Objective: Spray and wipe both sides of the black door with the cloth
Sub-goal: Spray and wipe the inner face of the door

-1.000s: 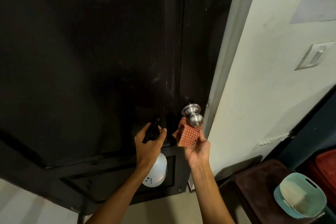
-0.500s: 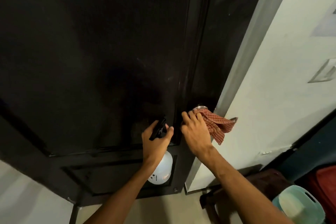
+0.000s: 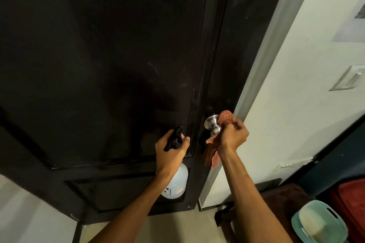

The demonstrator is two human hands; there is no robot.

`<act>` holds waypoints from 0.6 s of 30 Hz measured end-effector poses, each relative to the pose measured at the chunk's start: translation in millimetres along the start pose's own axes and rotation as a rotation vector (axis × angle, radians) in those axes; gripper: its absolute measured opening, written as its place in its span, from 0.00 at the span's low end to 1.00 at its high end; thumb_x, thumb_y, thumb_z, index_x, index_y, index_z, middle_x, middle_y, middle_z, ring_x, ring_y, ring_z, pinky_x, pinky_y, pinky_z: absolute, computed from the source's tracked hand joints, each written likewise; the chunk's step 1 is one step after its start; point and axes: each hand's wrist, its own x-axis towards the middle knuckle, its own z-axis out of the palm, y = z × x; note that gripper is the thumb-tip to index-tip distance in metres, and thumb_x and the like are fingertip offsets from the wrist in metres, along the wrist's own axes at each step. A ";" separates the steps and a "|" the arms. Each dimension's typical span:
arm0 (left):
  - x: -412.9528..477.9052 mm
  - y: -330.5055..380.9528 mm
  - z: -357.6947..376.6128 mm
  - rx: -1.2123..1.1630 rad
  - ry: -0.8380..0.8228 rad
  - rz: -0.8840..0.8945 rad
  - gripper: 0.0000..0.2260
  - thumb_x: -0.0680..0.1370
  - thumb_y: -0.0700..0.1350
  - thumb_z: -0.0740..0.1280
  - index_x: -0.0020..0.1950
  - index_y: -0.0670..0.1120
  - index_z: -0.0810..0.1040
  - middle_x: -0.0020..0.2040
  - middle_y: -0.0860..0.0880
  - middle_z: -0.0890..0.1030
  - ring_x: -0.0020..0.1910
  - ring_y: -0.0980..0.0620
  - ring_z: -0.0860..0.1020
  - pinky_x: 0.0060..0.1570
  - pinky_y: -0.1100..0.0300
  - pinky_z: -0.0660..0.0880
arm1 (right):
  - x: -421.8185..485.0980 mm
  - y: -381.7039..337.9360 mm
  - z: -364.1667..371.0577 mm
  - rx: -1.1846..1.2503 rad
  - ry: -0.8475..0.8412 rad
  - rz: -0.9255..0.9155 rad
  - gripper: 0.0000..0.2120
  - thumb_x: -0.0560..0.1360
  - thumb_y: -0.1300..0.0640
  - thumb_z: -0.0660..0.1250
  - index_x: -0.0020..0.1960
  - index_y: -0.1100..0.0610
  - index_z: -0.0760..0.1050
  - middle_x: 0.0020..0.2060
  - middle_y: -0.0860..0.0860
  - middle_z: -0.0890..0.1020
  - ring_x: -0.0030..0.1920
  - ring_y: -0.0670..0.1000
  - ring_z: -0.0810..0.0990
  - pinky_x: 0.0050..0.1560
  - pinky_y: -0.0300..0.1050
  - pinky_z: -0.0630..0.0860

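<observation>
A black door [image 3: 98, 65] fills most of the frame, its panelled face smudged with pale streaks, its right edge meeting a grey frame [image 3: 264, 61] and a pale wall [image 3: 296, 124] that carries a light switch [image 3: 347, 81]. At the lower right corner, a teal basin [image 3: 320, 223] sits beside a red item [image 3: 351, 199] and a dark wooden piece of furniture [image 3: 280, 193]. The person's left hand [image 3: 170, 152] is curled round the black trigger head of a white spray bottle [image 3: 175, 183], held close to the door's lower panel. The right hand [image 3: 234, 136] is closed tightly around an orange checked cloth [image 3: 212, 154], bunched against the steel door knob [image 3: 212, 124] near the door's right edge, with loose cloth hanging below the fist.
</observation>
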 end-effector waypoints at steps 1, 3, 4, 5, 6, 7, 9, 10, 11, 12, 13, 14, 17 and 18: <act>0.3 -0.1 0.4 -0.001 0.002 -0.002 0.07 0.77 0.40 0.76 0.43 0.49 0.81 0.37 0.54 0.83 0.40 0.61 0.82 0.40 0.70 0.77 | 3.4 2.2 0.6 0.227 0.032 0.237 0.09 0.75 0.71 0.65 0.48 0.63 0.82 0.45 0.55 0.82 0.37 0.50 0.82 0.36 0.42 0.79; -2.5 1.2 -0.4 -0.004 -0.004 -0.014 0.07 0.77 0.40 0.76 0.43 0.50 0.81 0.36 0.56 0.83 0.38 0.61 0.82 0.37 0.69 0.77 | 9.2 2.3 -1.9 0.544 0.010 0.589 0.10 0.75 0.73 0.61 0.43 0.61 0.78 0.40 0.56 0.79 0.27 0.52 0.80 0.27 0.42 0.77; -2.8 0.3 -0.5 -0.010 -0.005 -0.018 0.08 0.78 0.41 0.76 0.42 0.51 0.81 0.35 0.58 0.82 0.37 0.60 0.81 0.35 0.68 0.76 | 11.6 3.1 -0.2 0.530 -0.016 0.612 0.11 0.75 0.72 0.61 0.42 0.60 0.77 0.40 0.57 0.78 0.26 0.53 0.79 0.27 0.43 0.77; -3.0 1.2 -0.3 -0.009 -0.011 -0.018 0.08 0.78 0.41 0.76 0.42 0.52 0.80 0.34 0.59 0.82 0.35 0.60 0.81 0.34 0.67 0.76 | 12.3 3.4 1.8 0.425 -0.026 0.511 0.11 0.74 0.72 0.62 0.42 0.58 0.78 0.42 0.57 0.79 0.30 0.53 0.79 0.30 0.44 0.78; -2.8 1.4 -0.2 -0.012 -0.011 -0.019 0.09 0.78 0.41 0.76 0.41 0.52 0.80 0.35 0.60 0.82 0.35 0.61 0.81 0.34 0.68 0.76 | 10.0 2.8 5.9 0.225 -0.018 0.318 0.11 0.73 0.71 0.64 0.42 0.57 0.80 0.44 0.56 0.80 0.35 0.53 0.80 0.36 0.44 0.79; -3.0 3.5 0.5 -0.010 -0.011 -0.023 0.10 0.78 0.41 0.76 0.41 0.53 0.80 0.36 0.62 0.82 0.37 0.62 0.81 0.36 0.68 0.76 | 7.0 1.5 7.4 0.016 -0.018 0.092 0.11 0.73 0.70 0.66 0.45 0.55 0.81 0.47 0.55 0.80 0.41 0.52 0.80 0.44 0.43 0.80; -3.2 3.9 0.4 -0.021 -0.009 -0.023 0.11 0.77 0.41 0.76 0.41 0.56 0.80 0.38 0.62 0.83 0.41 0.63 0.82 0.40 0.69 0.77 | -3.4 -0.4 8.5 -0.218 -0.092 -0.209 0.11 0.74 0.67 0.69 0.53 0.56 0.82 0.53 0.53 0.78 0.51 0.50 0.79 0.57 0.41 0.77; -1.3 1.4 0.7 -0.030 -0.012 -0.022 0.11 0.77 0.42 0.76 0.40 0.56 0.80 0.38 0.59 0.83 0.41 0.60 0.82 0.41 0.66 0.77 | -2.0 5.1 7.9 -0.210 -0.102 -0.192 0.11 0.75 0.66 0.69 0.56 0.58 0.82 0.54 0.53 0.79 0.52 0.50 0.79 0.57 0.40 0.77; -2.3 0.1 1.6 -0.030 -0.023 -0.023 0.10 0.77 0.43 0.76 0.40 0.56 0.81 0.38 0.56 0.83 0.41 0.56 0.82 0.42 0.62 0.78 | 4.3 14.5 0.2 -0.107 -0.086 -0.064 0.10 0.76 0.66 0.68 0.56 0.59 0.81 0.52 0.54 0.80 0.49 0.51 0.80 0.52 0.42 0.79; -2.4 -3.2 0.8 -0.024 -0.028 -0.027 0.10 0.77 0.43 0.76 0.40 0.56 0.81 0.37 0.55 0.83 0.40 0.55 0.82 0.41 0.59 0.78 | 8.7 20.7 -6.9 0.067 -0.100 0.157 0.07 0.78 0.66 0.66 0.53 0.59 0.80 0.48 0.56 0.81 0.44 0.52 0.81 0.44 0.43 0.80; -4.2 -3.9 1.3 -0.029 -0.029 -0.033 0.10 0.77 0.43 0.76 0.40 0.57 0.81 0.36 0.54 0.82 0.39 0.54 0.82 0.39 0.57 0.77 | 10.4 27.3 -13.7 0.254 -0.197 0.442 0.05 0.79 0.65 0.64 0.50 0.59 0.78 0.41 0.57 0.82 0.36 0.53 0.81 0.36 0.43 0.79; -5.3 -5.3 1.3 -0.037 -0.020 -0.040 0.10 0.77 0.43 0.76 0.40 0.57 0.81 0.36 0.53 0.82 0.38 0.53 0.82 0.38 0.56 0.77 | 6.7 31.6 -17.9 0.383 -0.309 0.690 0.05 0.80 0.61 0.62 0.48 0.59 0.76 0.34 0.58 0.81 0.29 0.52 0.80 0.28 0.41 0.77; -6.4 -3.0 3.3 -0.030 0.002 -0.057 0.09 0.76 0.47 0.77 0.41 0.58 0.81 0.42 0.49 0.83 0.45 0.45 0.82 0.42 0.48 0.81 | -11.0 52.8 -20.0 0.459 -0.370 0.916 0.15 0.83 0.54 0.59 0.61 0.64 0.76 0.45 0.64 0.84 0.44 0.60 0.85 0.43 0.52 0.85; -6.8 -2.4 2.7 -0.024 0.002 -0.055 0.09 0.76 0.46 0.77 0.40 0.58 0.82 0.42 0.50 0.84 0.45 0.47 0.83 0.42 0.48 0.80 | -20.2 56.7 -17.9 0.498 -0.373 0.923 0.18 0.82 0.56 0.59 0.65 0.66 0.73 0.54 0.67 0.82 0.55 0.63 0.82 0.59 0.57 0.80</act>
